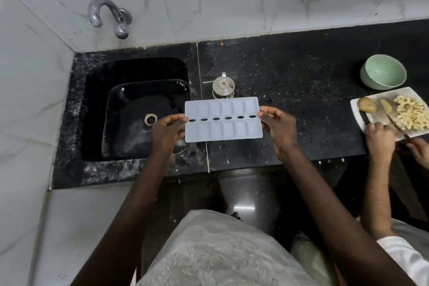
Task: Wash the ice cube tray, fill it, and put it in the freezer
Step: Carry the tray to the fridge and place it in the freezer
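1. The ice cube tray (224,118) is held flat in the air over the surface (301,76), just right of the sink (139,69). The hands stay well apart: the left hand (166,132) and the right hand (279,129) each pinch a short end, thumb on top
2. This end grip probably keeps the tray level. The tap (109,16) shows no water, so washing looks not yet begun
3. The tray's cells seem to hold nothing, and the sink shows only its drain
4. Behind the tray a lidded metal pot (223,87) hides its contents. At far right the green bowl (383,72) looks empty, and a white plate (371,122) carries a potato (366,104) and chopped pieces (411,114)
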